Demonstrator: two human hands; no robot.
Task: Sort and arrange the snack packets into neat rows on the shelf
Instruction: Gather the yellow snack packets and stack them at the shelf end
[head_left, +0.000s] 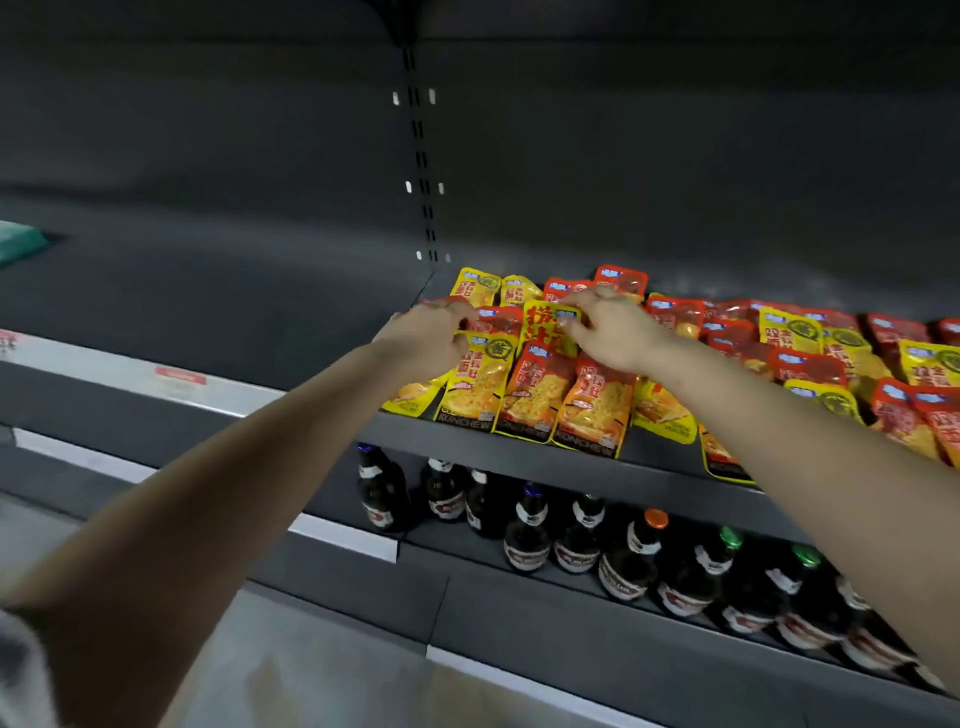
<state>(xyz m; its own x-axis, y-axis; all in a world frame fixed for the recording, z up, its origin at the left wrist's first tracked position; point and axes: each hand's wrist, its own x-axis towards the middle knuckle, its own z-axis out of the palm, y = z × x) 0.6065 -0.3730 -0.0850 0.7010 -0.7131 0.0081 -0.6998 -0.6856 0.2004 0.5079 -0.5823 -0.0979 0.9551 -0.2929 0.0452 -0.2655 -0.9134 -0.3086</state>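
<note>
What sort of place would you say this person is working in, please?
Most likely a shop or supermarket aisle: dark metal shelving with a slotted upright, many snack packets of a few kinds spread on one shelf, and rows of labelled bottles below.

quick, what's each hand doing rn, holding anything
Left hand: fingers curled on the top edge of a front-row yellow packet.
Right hand: pinching the red-lettered yellow packet.
</note>
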